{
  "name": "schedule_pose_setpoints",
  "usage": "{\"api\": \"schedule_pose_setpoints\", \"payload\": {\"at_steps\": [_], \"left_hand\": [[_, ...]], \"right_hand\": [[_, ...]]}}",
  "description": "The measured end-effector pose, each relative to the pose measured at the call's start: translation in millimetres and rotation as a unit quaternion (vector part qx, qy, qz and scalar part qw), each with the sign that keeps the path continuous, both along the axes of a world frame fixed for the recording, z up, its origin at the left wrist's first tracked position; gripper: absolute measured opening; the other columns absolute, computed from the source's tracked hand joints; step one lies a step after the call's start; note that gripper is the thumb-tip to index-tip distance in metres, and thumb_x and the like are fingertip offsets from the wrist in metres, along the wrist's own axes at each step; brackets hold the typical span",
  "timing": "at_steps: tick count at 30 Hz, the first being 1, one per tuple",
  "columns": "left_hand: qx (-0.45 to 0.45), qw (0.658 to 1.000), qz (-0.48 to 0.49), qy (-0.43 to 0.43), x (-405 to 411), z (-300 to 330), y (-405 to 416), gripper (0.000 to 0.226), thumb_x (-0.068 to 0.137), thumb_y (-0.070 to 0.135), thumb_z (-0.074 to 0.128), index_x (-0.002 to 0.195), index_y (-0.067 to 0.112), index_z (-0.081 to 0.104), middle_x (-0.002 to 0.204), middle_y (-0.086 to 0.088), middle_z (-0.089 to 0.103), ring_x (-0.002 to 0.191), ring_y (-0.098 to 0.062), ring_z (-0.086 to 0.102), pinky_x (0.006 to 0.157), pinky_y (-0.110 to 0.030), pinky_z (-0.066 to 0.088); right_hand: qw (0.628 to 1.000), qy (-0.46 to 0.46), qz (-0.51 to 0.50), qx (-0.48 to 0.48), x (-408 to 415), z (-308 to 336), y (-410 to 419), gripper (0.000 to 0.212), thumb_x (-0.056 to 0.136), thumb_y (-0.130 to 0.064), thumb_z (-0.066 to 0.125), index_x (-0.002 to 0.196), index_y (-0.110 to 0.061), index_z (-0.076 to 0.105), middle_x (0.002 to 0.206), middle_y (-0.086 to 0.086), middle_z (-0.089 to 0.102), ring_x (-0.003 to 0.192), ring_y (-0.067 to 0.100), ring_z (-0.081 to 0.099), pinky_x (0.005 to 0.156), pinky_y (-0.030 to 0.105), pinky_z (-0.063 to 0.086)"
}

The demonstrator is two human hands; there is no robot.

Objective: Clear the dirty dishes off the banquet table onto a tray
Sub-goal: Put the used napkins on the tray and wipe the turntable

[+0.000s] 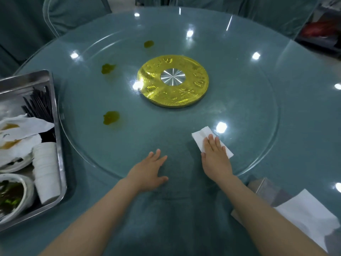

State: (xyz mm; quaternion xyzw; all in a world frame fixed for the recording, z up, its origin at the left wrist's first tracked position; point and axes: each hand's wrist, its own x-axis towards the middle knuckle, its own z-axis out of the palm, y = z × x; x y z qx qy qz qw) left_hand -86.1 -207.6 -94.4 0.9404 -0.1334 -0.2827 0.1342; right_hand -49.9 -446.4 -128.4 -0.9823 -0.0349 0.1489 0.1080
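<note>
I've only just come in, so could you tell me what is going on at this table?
A person is wiping the glass turntable. The right hand presses a white napkin flat on it; the left hand rests open nearby. Three greenish spills remain. The dishes already sit in the metal tray at the left.

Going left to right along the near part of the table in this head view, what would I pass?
Metal tray with a stack of white cups → left hand flat on the glass → right hand pressing a white napkin → tissue box with a white tissue.
</note>
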Motion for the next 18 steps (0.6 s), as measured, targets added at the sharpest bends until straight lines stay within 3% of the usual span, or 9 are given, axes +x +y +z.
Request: {"api": "schedule_pose_setpoints", "payload": {"at_steps": [6,11,14,18], "left_hand": [[-0.071,0.997,-0.021,0.018,1,-3,-40,0.072,0.096,0.036,0.046,0.152,0.018,0.004,0.16,0.001,-0.005,0.147,-0.014,-0.002,0.115,-0.027,0.011],[-0.172,0.984,-0.007,0.043,3,0,-66,0.061,0.097,0.025,0.045,0.151,0.019,0.017,0.159,0.003,0.014,0.145,-0.012,0.013,0.112,-0.023,0.016],[-0.164,0.986,0.006,-0.02,5,-2,-48,0.052,0.099,0.023,0.042,0.148,0.018,0.027,0.156,0.001,0.023,0.144,-0.01,0.018,0.111,-0.019,0.015],[-0.15,0.979,0.057,-0.128,14,-1,-10,0.054,0.097,0.017,0.044,0.148,0.016,0.026,0.157,0.004,0.021,0.145,-0.008,0.013,0.11,-0.016,0.012]], "right_hand": [[0.992,0.027,0.028,0.12,2,5,7,0.052,0.103,-0.028,0.027,0.151,-0.014,0.015,0.161,0.004,0.0,0.147,0.02,-0.005,0.117,0.042,-0.005],[0.988,0.025,0.053,0.146,-9,2,22,0.053,0.099,-0.011,0.029,0.15,-0.024,0.024,0.161,0.004,-0.001,0.147,0.021,-0.008,0.116,0.042,-0.01],[0.99,0.031,0.085,0.109,-10,1,0,0.06,0.095,-0.007,0.031,0.151,-0.025,0.021,0.161,0.001,-0.004,0.147,0.02,-0.008,0.116,0.04,-0.009],[0.996,0.034,0.04,0.07,1,1,-27,0.054,0.101,-0.018,0.026,0.153,-0.022,0.009,0.161,-0.003,-0.004,0.147,0.016,-0.007,0.117,0.04,-0.006]]}}
